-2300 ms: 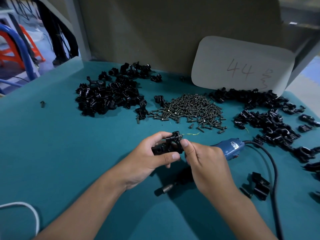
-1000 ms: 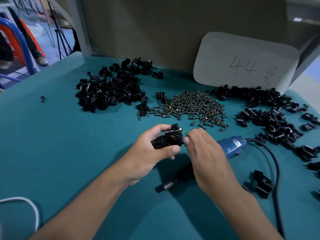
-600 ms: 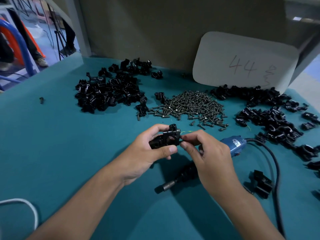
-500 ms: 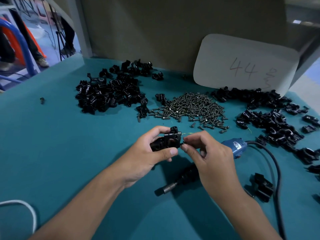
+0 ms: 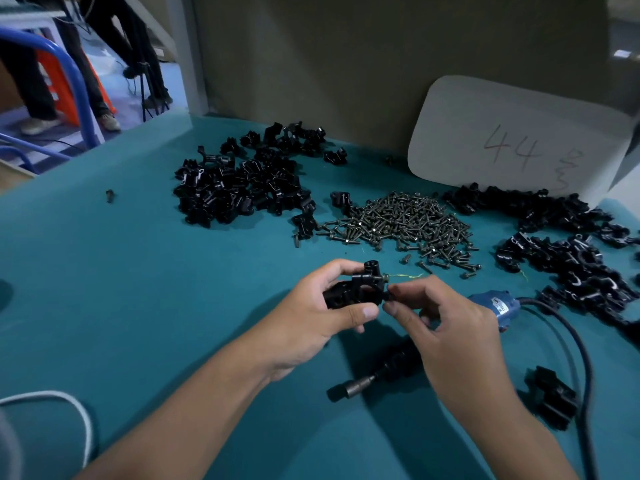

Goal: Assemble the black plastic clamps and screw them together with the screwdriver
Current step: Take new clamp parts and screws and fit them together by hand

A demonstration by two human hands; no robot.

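Centre of frame: left hand (image 5: 313,318) grips black clamp (image 5: 356,289) | right hand (image 5: 446,327) pinches at its right end, screw hidden | risk: unseated screw drops, halves shift | screwdriver (image 5: 398,367) lies below

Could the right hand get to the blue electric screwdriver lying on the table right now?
Probably yes, once it lets go. The right hand is busy pinching at the black plastic clamp, but the blue electric screwdriver lies directly under it on the teal table, with nothing between.
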